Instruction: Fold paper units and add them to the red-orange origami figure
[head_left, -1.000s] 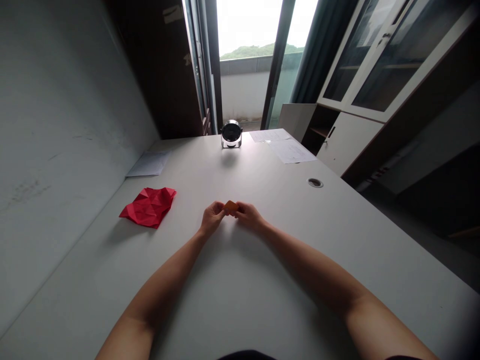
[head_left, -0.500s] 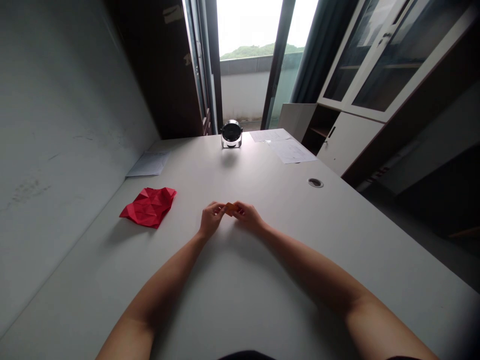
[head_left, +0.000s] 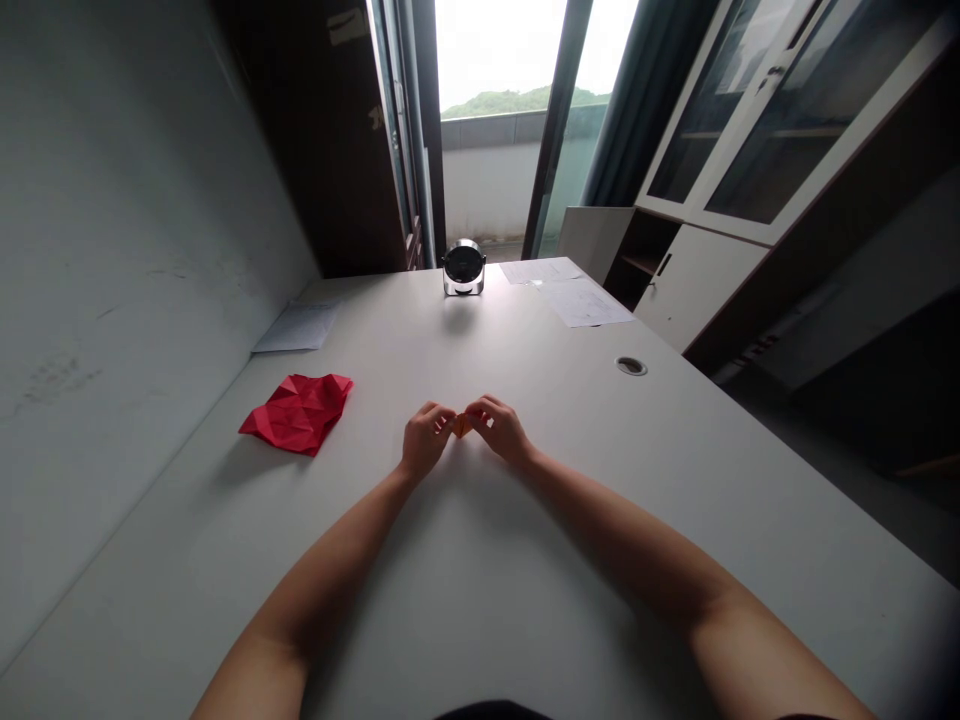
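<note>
A small folded piece of orange paper (head_left: 461,427) is held between my two hands, just above the white table. My left hand (head_left: 427,438) pinches its left side between thumb and fingers. On the right side, my right hand (head_left: 498,425) grips the paper's upper edge with the fingertips. The paper narrows to a point at the bottom, and its sides are partly hidden by my fingers. A creased sheet of red paper (head_left: 300,412) lies to the left of my left hand, touching neither hand.
The white table (head_left: 480,600) runs to a glass door. A round black device on a metal stand (head_left: 463,268) stands at its far end. Printed sheets (head_left: 585,300) lie far right, another sheet (head_left: 297,326) by the left wall. A cable hole (head_left: 631,366) is at right.
My hands have shifted slightly apart. The orange paper has gone from a flat, tilted piece to a shape pointing downward, and my right fingers have moved to its upper edge.
</note>
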